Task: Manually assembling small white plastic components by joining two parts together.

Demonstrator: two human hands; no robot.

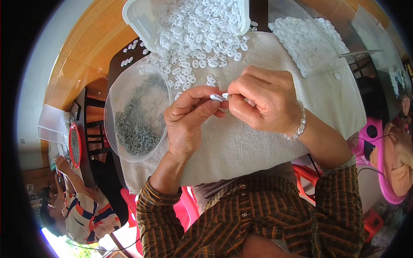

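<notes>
Well, my left hand [185,120] is pinching a white piece [216,97] near the frame's centre, probably bracing it, while my right hand [266,101] is gripping another white bit [225,96] just beside it.

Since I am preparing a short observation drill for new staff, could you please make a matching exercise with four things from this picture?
Things:
1. round bowl
2. white tub
3. beaded bracelet
4. left hand

Places or states:
A. circles the wrist of the right hand
B. pinches a small white piece between thumb and fingers
C. holds many small grey pieces
D. lies tipped, with loose white pieces spread out of it

Right pairs: 1-C, 2-D, 3-A, 4-B
</notes>
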